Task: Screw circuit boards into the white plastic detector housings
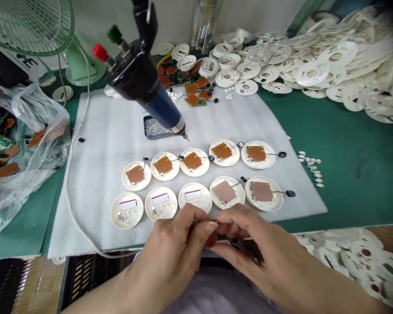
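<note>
My left hand (180,237) and my right hand (249,240) meet at the near edge of the white foam mat (101,144). Both pinch a small brown circuit board (212,239), mostly hidden by the fingers. Just beyond them lie two rows of white round plastic bases (127,211). The back row carries brown boards (163,165) with black-tipped wires. In the front row, the left three bases show bare white labels and the right two hold boards (261,191).
A hanging electric screwdriver (144,78) points down over a small blue tray of screws (153,127). Loose boards (191,89) and a heap of white discs (330,61) lie at the back right. A plastic bag of boards (16,144) and a green fan (29,26) stand left.
</note>
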